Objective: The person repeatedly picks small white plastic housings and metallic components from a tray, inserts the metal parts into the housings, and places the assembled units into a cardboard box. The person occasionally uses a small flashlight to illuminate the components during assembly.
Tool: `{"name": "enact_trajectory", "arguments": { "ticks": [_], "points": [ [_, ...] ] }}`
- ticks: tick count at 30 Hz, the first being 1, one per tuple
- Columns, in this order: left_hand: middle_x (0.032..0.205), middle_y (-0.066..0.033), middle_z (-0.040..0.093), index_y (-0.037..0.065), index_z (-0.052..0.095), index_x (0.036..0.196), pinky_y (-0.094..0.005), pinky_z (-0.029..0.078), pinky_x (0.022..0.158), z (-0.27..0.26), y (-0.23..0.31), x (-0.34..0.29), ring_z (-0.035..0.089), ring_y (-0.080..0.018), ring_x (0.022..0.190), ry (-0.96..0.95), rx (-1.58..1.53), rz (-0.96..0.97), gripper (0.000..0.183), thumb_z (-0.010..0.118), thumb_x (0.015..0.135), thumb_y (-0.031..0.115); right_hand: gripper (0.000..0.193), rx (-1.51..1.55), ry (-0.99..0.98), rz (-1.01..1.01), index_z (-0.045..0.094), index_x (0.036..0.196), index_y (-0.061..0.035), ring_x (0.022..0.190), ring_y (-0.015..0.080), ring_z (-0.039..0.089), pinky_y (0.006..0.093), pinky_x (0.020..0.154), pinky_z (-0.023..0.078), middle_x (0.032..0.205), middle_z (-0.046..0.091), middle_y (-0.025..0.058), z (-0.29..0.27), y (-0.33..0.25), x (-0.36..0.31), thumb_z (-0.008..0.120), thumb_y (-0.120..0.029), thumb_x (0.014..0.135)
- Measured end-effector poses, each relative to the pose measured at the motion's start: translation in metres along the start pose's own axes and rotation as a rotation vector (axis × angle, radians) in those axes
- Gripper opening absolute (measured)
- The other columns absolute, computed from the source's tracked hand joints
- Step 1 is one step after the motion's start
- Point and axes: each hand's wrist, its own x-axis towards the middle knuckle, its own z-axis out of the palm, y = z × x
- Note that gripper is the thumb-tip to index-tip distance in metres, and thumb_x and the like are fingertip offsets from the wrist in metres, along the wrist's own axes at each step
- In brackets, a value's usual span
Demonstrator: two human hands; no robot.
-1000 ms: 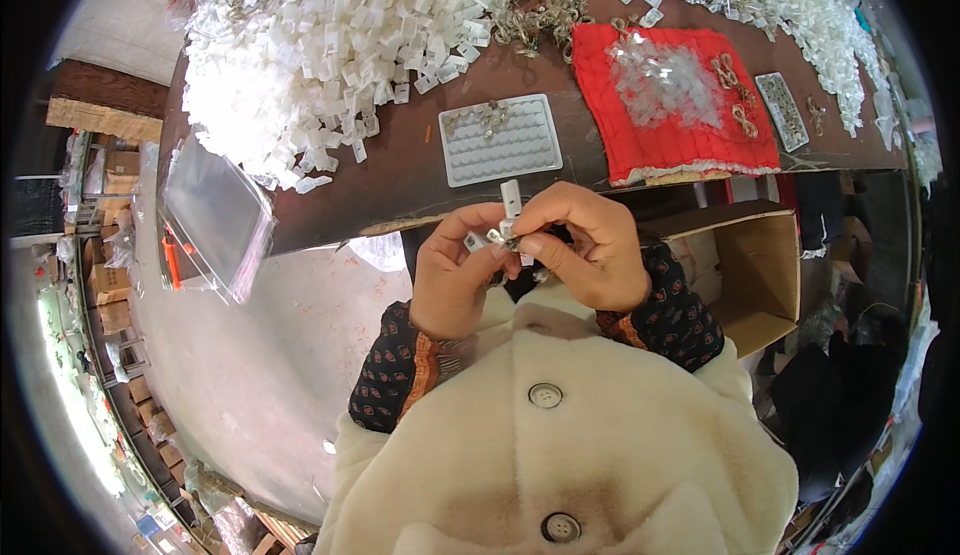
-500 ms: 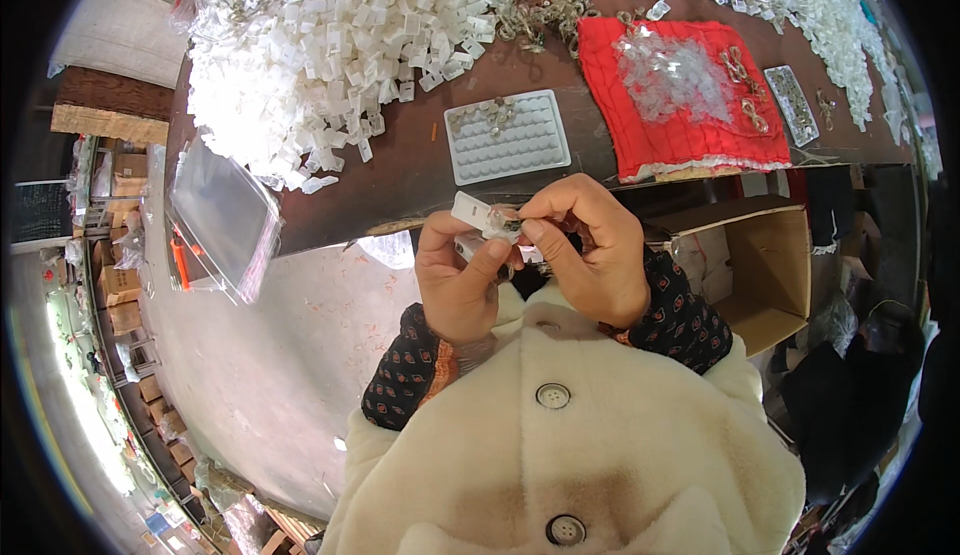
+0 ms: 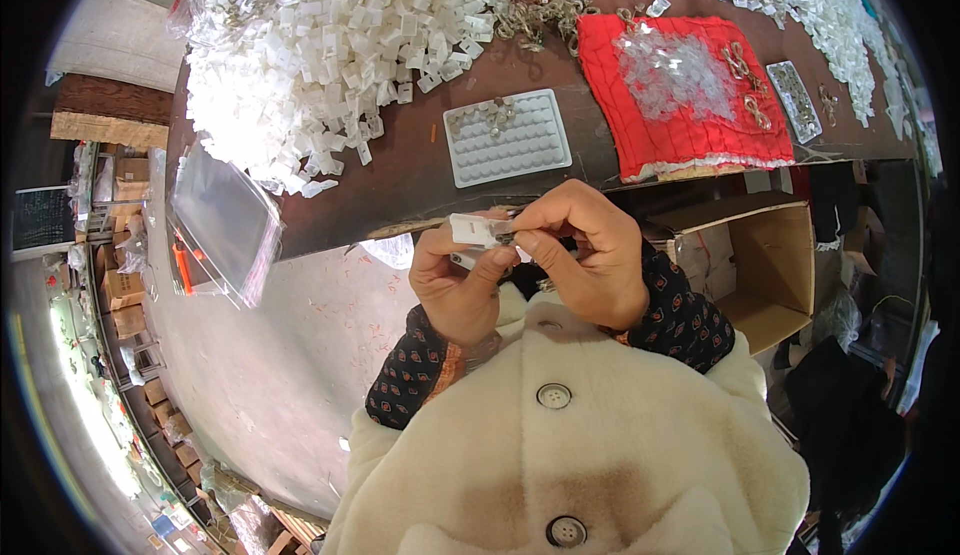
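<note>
Between the thumb and fingers of my left hand [image 3: 458,290] is a small white plastic case [image 3: 476,230], held in front of my chest just off the table edge. My right hand [image 3: 590,255] pinches at the case's right end, on something small and dark that its fingertips mostly cover. Both hands meet at the case. Past them on the table lies a white plastic tray [image 3: 510,155] with rows of small hollows and a few tiny metallic pieces at its upper part.
A big heap of white plastic cases [image 3: 320,65] fills the table's left and back. At right, a red cloth [image 3: 610,125] carries clear plastic pieces [image 3: 670,75], beside a small box of parts [image 3: 795,102]. Clear bags [image 3: 225,220] hang over the left edge; a cardboard box [image 3: 770,270] stands below.
The white case has tipped to lie flatter and dropped slightly. My right fingertips have moved a little left and down against its end.
</note>
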Motion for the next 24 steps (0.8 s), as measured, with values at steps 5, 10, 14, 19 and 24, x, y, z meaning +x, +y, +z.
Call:
{"name": "enact_trajectory", "arguments": {
  "ticks": [5,10,14,19,24],
  "points": [
    [0.112,-0.0178,0.065,0.004,0.054,0.102,-0.0313,0.054,0.084,-0.004,-0.004,0.002,0.065,-0.0194,0.097,-0.023,0.030,0.069,0.027,0.072,0.084,-0.003,0.010,-0.054,-0.039,-0.028,0.068,0.090,-0.0006,0.074,0.0109,0.059,0.0240,0.065,0.047,0.085,0.064,0.0065,-0.001,-0.001,0.002,0.069,0.006,0.082],
    [0.103,-0.0176,0.065,0.007,0.053,0.102,-0.0308,0.056,0.068,-0.006,-0.007,0.001,0.064,-0.0194,0.081,0.023,0.061,0.078,0.031,0.075,0.082,0.002,0.015,-0.011,-0.124,0.057,0.070,0.095,-0.0011,0.074,0.0105,0.060,0.0240,0.066,0.047,0.086,0.065,0.0065,-0.007,-0.004,0.005,0.071,0.004,0.081],
    [0.102,-0.0170,0.064,0.008,0.052,0.104,-0.0307,0.055,0.067,-0.007,-0.007,-0.001,0.063,-0.0202,0.081,0.036,-0.032,0.007,0.032,0.075,0.083,0.003,0.019,-0.052,-0.183,0.063,0.071,0.099,-0.0019,0.073,0.0110,0.060,0.0245,0.065,0.048,0.085,0.065,0.0064,-0.010,-0.006,0.007,0.073,0.004,0.081],
    [0.104,-0.0167,0.064,0.008,0.052,0.105,-0.0297,0.054,0.072,-0.007,-0.008,0.000,0.063,-0.0200,0.086,0.062,-0.047,0.026,0.030,0.073,0.084,0.002,0.024,-0.201,-0.225,-0.091,0.072,0.102,-0.0035,0.074,0.0106,0.061,0.0242,0.065,0.049,0.086,0.066,0.0061,-0.008,-0.006,0.009,0.073,0.004,0.080],
    [0.102,-0.0103,0.062,0.008,0.052,0.105,-0.0274,0.052,0.078,-0.001,-0.011,-0.002,0.062,-0.0185,0.091,0.136,0.033,0.113,0.026,0.070,0.087,0.001,0.028,-0.208,-0.161,-0.084,0.070,0.106,-0.0043,0.071,0.0096,0.060,0.0231,0.063,0.050,0.088,0.065,0.0051,0.001,-0.004,0.006,0.072,0.004,0.079]
  ]
}}
